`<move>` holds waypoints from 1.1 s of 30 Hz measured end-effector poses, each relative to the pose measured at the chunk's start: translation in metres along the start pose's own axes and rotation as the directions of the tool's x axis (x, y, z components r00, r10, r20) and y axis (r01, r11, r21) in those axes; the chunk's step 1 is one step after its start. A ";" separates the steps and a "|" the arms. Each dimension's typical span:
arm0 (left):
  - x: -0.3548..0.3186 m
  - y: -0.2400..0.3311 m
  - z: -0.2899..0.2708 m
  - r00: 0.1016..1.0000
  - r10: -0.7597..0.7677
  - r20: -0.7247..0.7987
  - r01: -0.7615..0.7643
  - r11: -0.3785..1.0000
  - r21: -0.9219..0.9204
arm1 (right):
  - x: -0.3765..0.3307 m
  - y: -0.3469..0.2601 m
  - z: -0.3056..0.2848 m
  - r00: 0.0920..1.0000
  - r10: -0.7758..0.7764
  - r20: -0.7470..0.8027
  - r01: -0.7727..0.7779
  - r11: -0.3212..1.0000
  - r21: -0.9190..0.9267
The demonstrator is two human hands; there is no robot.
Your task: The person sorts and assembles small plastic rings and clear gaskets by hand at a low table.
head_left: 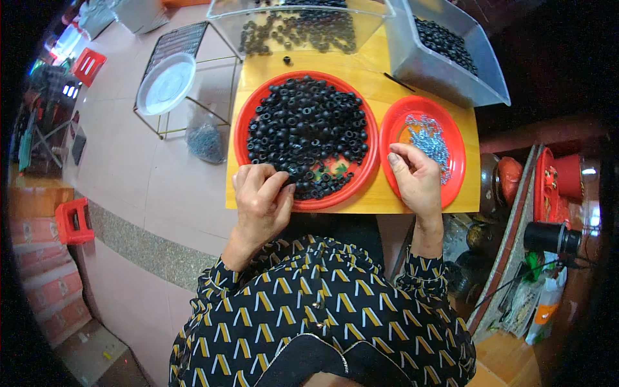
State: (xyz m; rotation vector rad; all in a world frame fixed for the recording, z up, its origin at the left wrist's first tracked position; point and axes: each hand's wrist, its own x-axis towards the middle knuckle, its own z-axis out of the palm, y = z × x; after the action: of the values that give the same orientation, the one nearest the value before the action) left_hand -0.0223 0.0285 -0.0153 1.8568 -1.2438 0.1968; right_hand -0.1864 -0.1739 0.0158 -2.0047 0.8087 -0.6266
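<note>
A round red tray (pixel 372 149) holds a heap of small black round parts (pixel 303 116) with holes in them. At its near left rim my left hand (pixel 263 197) is closed in a pinch, with a black part seemingly between thumb and fingers. Beside it on the right lies a smaller red plate (pixel 454 132) with a pile of small silvery metal pieces (pixel 428 138). Over that plate's near left edge, my right hand (pixel 418 180) has thumb and forefinger pressed together. Whatever sits in that pinch is too small to make out.
Both dishes stand on a yellow table (pixel 380 193). Behind them are two clear plastic bins (pixel 303 29) (pixel 445 48) of black parts. A thin black stick (pixel 400 82) lies near the right bin. Left of the table, a wire rack (pixel 177 48) carries a white round lid (pixel 166 84).
</note>
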 end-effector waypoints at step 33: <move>0.000 0.015 -0.005 0.889 -0.349 0.297 0.414 0.332 -0.848 | 0.028 0.038 -0.029 0.948 -0.306 -0.083 0.219 0.822 -0.526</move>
State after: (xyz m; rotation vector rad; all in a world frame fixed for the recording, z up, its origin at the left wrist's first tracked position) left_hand -0.0328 0.0301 -0.0040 1.0873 -0.6287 -0.7074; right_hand -0.1989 -0.2259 0.0017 -2.6138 0.8663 -0.8070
